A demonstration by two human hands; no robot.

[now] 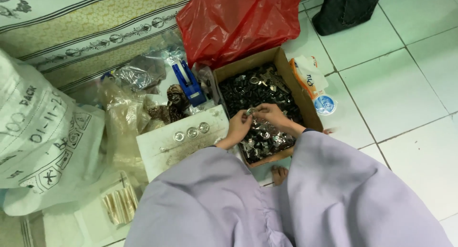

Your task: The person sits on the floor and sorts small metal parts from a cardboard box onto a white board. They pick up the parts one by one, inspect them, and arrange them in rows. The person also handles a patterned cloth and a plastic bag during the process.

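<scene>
Open brown cardboard box [286, 75] under both hands, red plastic bag [238, 22] beyond, white printed sack [43, 132] far left of the left hand [237, 127].

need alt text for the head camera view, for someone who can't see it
Seen from above, a person in lilac sleeves brings both hands, left hand and right hand, together on a small metal piece over a cardboard box of dark and silvery parts. Left of it, a white board holds three round metal pieces; a red plastic bag lies behind on the tiled floor.
</scene>
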